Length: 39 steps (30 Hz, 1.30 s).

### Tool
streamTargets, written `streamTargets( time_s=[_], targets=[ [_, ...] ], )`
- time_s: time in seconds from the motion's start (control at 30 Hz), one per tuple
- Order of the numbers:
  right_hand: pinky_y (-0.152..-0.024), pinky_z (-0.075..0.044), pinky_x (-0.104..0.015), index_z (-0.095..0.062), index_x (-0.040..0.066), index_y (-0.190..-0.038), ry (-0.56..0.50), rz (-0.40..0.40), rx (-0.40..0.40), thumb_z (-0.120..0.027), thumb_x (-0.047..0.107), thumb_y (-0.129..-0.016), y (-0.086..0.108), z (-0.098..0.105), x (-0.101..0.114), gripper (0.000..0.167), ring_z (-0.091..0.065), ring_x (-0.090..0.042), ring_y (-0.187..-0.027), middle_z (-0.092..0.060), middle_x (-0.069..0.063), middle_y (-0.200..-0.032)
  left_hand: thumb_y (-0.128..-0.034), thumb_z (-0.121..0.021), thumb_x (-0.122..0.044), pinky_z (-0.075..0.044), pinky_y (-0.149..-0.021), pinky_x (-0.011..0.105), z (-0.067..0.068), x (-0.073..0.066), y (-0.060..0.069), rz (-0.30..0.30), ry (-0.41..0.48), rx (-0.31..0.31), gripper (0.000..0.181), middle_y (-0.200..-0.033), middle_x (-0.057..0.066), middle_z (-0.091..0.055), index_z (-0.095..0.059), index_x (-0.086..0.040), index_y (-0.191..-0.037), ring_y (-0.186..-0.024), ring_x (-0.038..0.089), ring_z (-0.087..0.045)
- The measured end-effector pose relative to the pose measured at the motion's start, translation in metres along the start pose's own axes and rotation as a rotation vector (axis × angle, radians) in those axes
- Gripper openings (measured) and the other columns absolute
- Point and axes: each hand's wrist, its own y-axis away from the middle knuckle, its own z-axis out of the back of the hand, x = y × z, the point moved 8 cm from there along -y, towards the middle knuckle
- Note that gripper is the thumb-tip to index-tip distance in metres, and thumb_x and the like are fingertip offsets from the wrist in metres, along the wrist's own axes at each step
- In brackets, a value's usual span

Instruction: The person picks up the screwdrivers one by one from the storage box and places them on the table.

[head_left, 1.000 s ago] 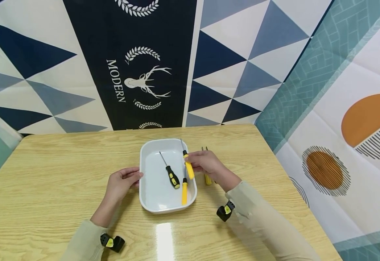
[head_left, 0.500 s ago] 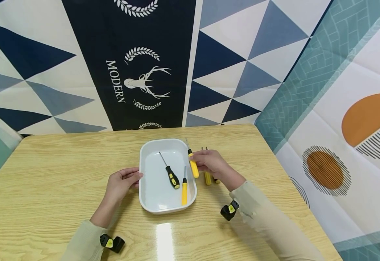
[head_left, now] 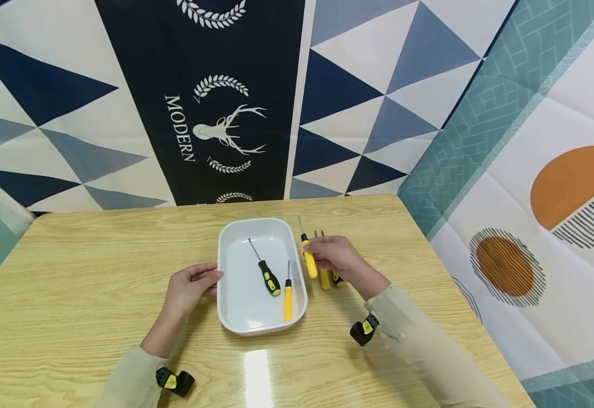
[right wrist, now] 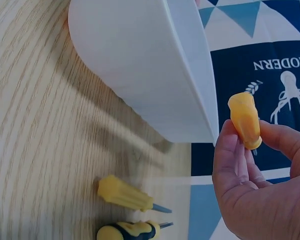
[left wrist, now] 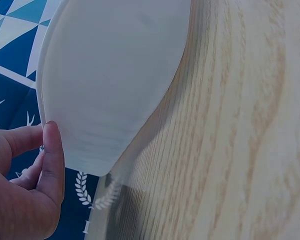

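Note:
My left hand (head_left: pixel 190 287) pinches the left rim of a white tray (head_left: pixel 233 317); the left wrist view shows its thumb and fingers at the tray's edge (left wrist: pixel 115 90). Inside the tray lie a black-and-yellow screwdriver (head_left: pixel 269 277) and a yellow-handled one (head_left: pixel 288 300). Just outside the tray's right rim, my right hand (head_left: pixel 339 256) holds another yellow screwdriver (head_left: pixel 310 264) by its handle, raised above the table. Beneath that hand, two more screwdrivers lie on the table: a yellow one (right wrist: pixel 122 194) and a black-and-yellow one (right wrist: pixel 127 231), side by side.
The wooden table (head_left: pixel 98 272) extends to both sides of the tray. Behind it hangs a patterned cloth (head_left: pixel 215 113), with another (head_left: pixel 511 255) along the right side.
My right hand has moved right with the yellow screwdriver, from over the tray's right side to beyond its rim. My left hand stays at the left rim.

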Motion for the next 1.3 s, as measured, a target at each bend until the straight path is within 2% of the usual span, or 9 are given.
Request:
streamTargets(
  time_s=[0.17,0.3,0.47,0.63,0.7,0.87,1.03,1.3],
  targets=[
    [-0.079,-0.056,-0.024,-0.047,-0.005,-0.131,0.01,0.013,0.01,-0.059,0.017,-0.092,0.001,0.007,-0.004,0.047,-0.061,-0.01,-0.085,-0.056,-0.021,-0.124,-0.0879,-0.066,-0.015,-0.06,-0.071,0.024,0.0,0.001,0.0,0.004,0.001,0.0,0.038,-0.093,0.003,-0.066,-0.058,0.003,-0.12,-0.072,0.004,-0.063],
    [-0.076,-0.056,-0.023,-0.047,-0.007,-0.131,-0.004,0.024,0.002,-0.059,0.016,-0.092,0.0,0.016,-0.007,0.047,-0.06,-0.009,-0.082,-0.059,-0.017,-0.118,-0.0878,-0.066,-0.015,-0.06,-0.071,0.024,0.0,0.0,0.0,0.0,0.004,0.003,0.039,-0.092,0.003,-0.066,-0.058,0.003,-0.121,-0.072,0.004,-0.063],
    [-0.074,-0.056,-0.02,-0.046,-0.007,-0.131,-0.029,0.007,-0.032,-0.059,0.014,-0.091,-0.003,0.025,-0.012,0.047,-0.06,-0.008,-0.081,-0.061,-0.014,-0.114,-0.0878,-0.066,-0.015,-0.06,-0.07,0.024,0.0,-0.002,0.001,-0.007,0.013,0.007,0.039,-0.091,0.002,-0.066,-0.058,0.004,-0.121,-0.071,0.004,-0.063],
    [-0.072,-0.055,-0.019,-0.045,-0.009,-0.132,-0.04,-0.001,-0.034,-0.058,0.014,-0.092,-0.003,0.031,-0.015,0.048,-0.06,-0.006,-0.079,-0.056,-0.022,-0.123,-0.0874,-0.067,-0.016,-0.06,-0.07,0.024,0.0,-0.002,0.001,-0.008,0.013,0.007,0.04,-0.091,0.003,-0.067,-0.057,0.005,-0.121,-0.071,0.004,-0.063],
    [-0.073,-0.055,-0.02,-0.044,-0.01,-0.133,-0.055,0.005,-0.028,-0.056,0.013,-0.092,-0.002,0.033,-0.016,0.048,-0.061,-0.006,-0.077,-0.057,-0.022,-0.122,-0.0874,-0.067,-0.016,-0.06,-0.07,0.024,0.0,-0.002,0.002,-0.009,0.011,0.005,0.04,-0.092,0.004,-0.067,-0.057,0.005,-0.121,-0.071,0.004,-0.063],
    [-0.074,-0.055,-0.021,-0.043,-0.01,-0.133,-0.067,0.013,-0.031,-0.057,0.014,-0.092,-0.001,0.039,-0.018,0.049,-0.061,-0.005,-0.076,-0.063,-0.01,-0.107,-0.0878,-0.066,-0.015,-0.06,-0.072,0.025,0.0,-0.002,0.001,-0.005,0.007,-0.003,0.039,-0.092,0.004,-0.067,-0.058,0.004,-0.12,-0.073,0.005,-0.064],
    [-0.071,-0.053,-0.02,-0.044,-0.01,-0.133,-0.062,0.013,-0.035,-0.058,0.015,-0.092,-0.002,0.045,-0.023,0.05,-0.059,-0.006,-0.075,-0.062,-0.002,-0.095,-0.0876,-0.066,-0.015,-0.06,-0.071,0.023,-0.001,0.0,0.0,0.007,0.002,-0.005,0.038,-0.092,0.003,-0.067,-0.058,0.003,-0.12,-0.073,0.005,-0.064],
    [-0.066,-0.053,-0.018,-0.043,-0.01,-0.133,-0.076,0.026,-0.034,-0.057,0.015,-0.092,-0.005,0.048,-0.028,0.05,-0.059,-0.005,-0.073,-0.061,-0.001,-0.095,-0.0874,-0.066,-0.014,-0.06,-0.072,0.025,0.0,0.004,-0.002,0.009,0.003,-0.002,0.038,-0.091,0.002,-0.066,-0.058,0.003,-0.12,-0.072,0.005,-0.064]
  ],
)
